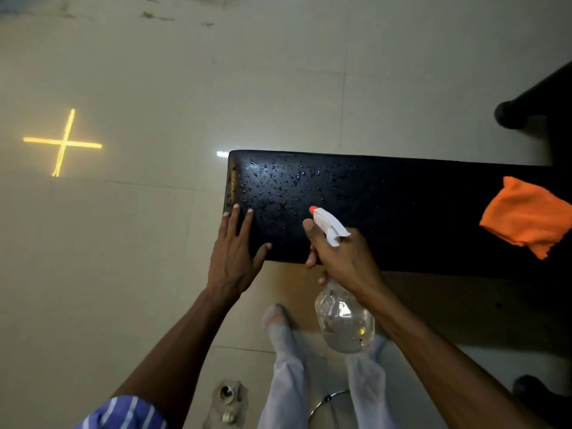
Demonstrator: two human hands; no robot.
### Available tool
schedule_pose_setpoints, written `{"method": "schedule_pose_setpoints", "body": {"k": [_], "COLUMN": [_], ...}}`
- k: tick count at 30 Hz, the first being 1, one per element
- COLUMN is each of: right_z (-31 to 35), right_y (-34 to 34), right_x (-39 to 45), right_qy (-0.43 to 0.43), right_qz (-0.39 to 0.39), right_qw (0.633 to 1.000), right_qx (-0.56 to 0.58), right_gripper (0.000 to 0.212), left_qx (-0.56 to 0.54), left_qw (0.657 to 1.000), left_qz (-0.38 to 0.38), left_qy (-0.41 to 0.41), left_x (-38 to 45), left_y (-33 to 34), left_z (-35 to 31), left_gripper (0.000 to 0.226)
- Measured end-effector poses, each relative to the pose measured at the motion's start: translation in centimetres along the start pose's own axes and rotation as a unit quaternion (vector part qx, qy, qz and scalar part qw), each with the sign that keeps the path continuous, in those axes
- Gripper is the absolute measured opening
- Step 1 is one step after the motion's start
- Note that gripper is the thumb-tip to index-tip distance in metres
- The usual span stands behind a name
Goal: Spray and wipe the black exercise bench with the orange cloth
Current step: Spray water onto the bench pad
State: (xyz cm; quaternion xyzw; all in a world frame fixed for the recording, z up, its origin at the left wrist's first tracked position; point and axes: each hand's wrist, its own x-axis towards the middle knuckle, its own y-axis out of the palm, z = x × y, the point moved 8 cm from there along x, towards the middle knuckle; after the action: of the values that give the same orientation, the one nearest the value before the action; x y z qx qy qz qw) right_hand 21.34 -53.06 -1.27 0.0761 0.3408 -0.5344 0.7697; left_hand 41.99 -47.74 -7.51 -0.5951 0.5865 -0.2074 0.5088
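We see the black bench (pixel 402 212) running from the middle of the view out to the right edge, its padded top dark and slightly pebbled. Its left end is scattered with beads and streaks of liquid that catch the light, thickest near the far corner; farther right the top looks dry. The short left edge looks scuffed or worn.

The orange cloth (pixel 526 216) lies crumpled on the bench at the far right, well apart from both hands, with one corner hanging past the near edge.

Our right hand (pixel 343 258) is wrapped around the neck of a clear spray bottle (pixel 343 320), fingers closed on the white trigger head, whose orange nozzle (pixel 313 209) points over the wet patch. The bottle holds a little liquid at the bottom and hangs below the bench's near edge.

Our left hand (pixel 235 255) rests flat on the near left corner of the bench, fingers spread and holding nothing. A blue striped sleeve (pixel 123 411) shows at the bottom left.

Below the bench we see pale trousers (pixel 288 366) and a foot (pixel 275 315) on the floor (pixel 139 243), which is glossy cream tile with thin grout lines. A glowing yellow cross (pixel 63 143) shines on the tiles at the left, and a small bright reflection sits just off the bench's far left corner. Dark smudges mark the tiles at the top. A floor drain (pixel 229 397) lies near the bottom, beside a curved metal bar (pixel 328 404). A dark shape (pixel 526 103) juts in at the upper right.
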Motion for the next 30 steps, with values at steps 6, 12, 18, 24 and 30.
{"method": "schedule_pose_setpoints", "body": {"k": [6,12,18,24,30], "right_z": [-1.7,-5.0,-7.8,-11.4,-14.9], "right_y": [4.0,2.0,-3.6,-11.1,-18.1], "right_x": [-0.9,-2.8,-4.9,-6.9,-8.9], "right_qy": [0.011,0.048,0.093,0.142,0.138], "right_qz": [0.045,0.017,-0.052,-0.103,-0.16], "right_qw": [0.993,0.992,0.991,0.984,0.977], "right_qx": [-0.108,-0.113,-0.079,-0.024,0.013], "right_gripper": [0.053,0.066,0.076,0.046,0.046], "left_qx": [-0.012,-0.026,-0.002,0.024,0.046], "left_qw": [1.0,1.0,0.998,0.991,0.981], "left_qz": [0.014,0.0,0.002,0.038,0.071], "left_qy": [0.015,0.006,0.064,0.125,0.174], "left_x": [-0.6,-0.8,-0.4,0.1,-0.1], "left_y": [0.2,0.3,1.5,4.7,8.4], "left_z": [0.7,-0.6,-6.1,-13.5,-20.6], "left_gripper": [0.084,0.084,0.083,0.085,0.085]}}
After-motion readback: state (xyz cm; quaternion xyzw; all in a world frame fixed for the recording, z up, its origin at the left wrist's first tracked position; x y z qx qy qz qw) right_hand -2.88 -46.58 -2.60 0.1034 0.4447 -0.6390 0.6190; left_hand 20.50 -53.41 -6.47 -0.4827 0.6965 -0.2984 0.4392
